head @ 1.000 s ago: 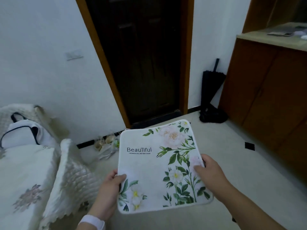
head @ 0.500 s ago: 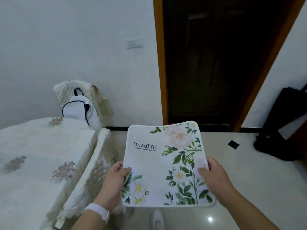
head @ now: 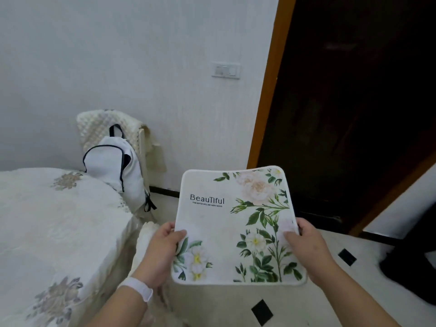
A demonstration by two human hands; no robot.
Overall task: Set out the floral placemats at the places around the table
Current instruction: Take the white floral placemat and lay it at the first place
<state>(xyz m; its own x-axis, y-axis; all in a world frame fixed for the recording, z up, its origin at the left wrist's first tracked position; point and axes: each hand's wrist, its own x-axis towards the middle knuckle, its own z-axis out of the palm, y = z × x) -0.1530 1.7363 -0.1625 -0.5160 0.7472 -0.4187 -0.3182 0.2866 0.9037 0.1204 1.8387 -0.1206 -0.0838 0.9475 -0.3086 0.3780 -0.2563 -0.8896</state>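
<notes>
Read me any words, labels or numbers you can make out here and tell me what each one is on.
"BeauTiful": large dark lettering on the floral placemat, held by the left hand and the right hand.
"THE MOOD WILL BE VERY GOOD": small capitals right below it on the same placemat, only just readable.
No text shows on the wall switch, the white backpack, the tablecloth or the wristband.

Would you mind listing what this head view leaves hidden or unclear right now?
- Table: cut off by the left edge; its places are unseen.
- Placemat: underside faces away.
- Chair: seat hidden by the white bag.
- Doorway: too dark.
</notes>
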